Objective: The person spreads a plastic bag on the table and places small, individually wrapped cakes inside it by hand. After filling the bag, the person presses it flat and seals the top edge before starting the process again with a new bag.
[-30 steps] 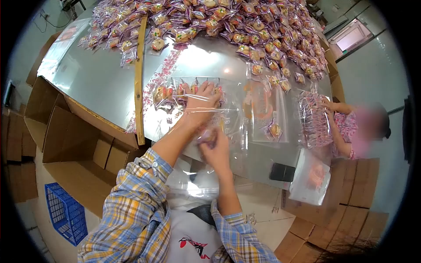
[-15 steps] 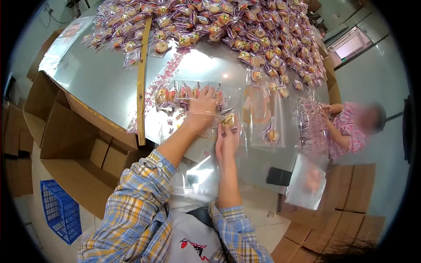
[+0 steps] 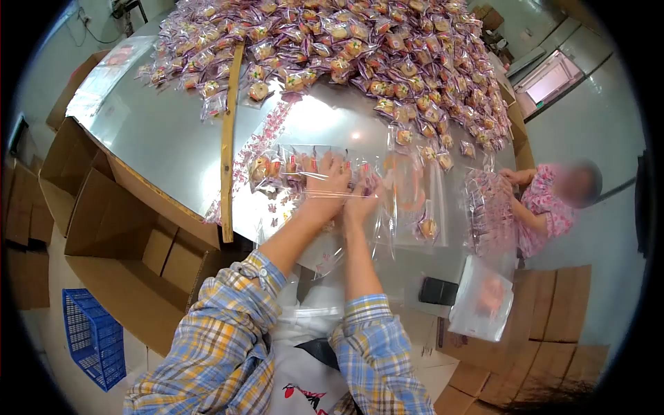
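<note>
Several wrapped cakes stand in a row inside a large clear plastic bag point(image 3: 277, 200) on the metal table. My left hand point(image 3: 328, 181) lies over the row with its fingers spread. Close beside it on the right, my right hand point(image 3: 362, 199) has its fingers round a wrapped cake point(image 3: 370, 181) at the right end of the row, partly hidden by the hand and shiny film. Both hands are inside or under the clear film. Farther right, a single wrapped cake point(image 3: 427, 227) rests on flat clear bags point(image 3: 413, 200).
A large heap of wrapped cakes point(image 3: 346, 48) covers the far side. A wooden strip point(image 3: 227, 152) crosses the table. At right are a co-worker point(image 3: 543, 207) with a filled bag point(image 3: 487, 214), a phone point(image 3: 438, 291) and stacked bags point(image 3: 482, 299). Cardboard boxes point(image 3: 124, 242) and a blue basket point(image 3: 95, 339) stand at left.
My right hand has moved up with a wrapped cake to the right end of the row. My left hand remains spread over the row. The view has shifted slightly.
</note>
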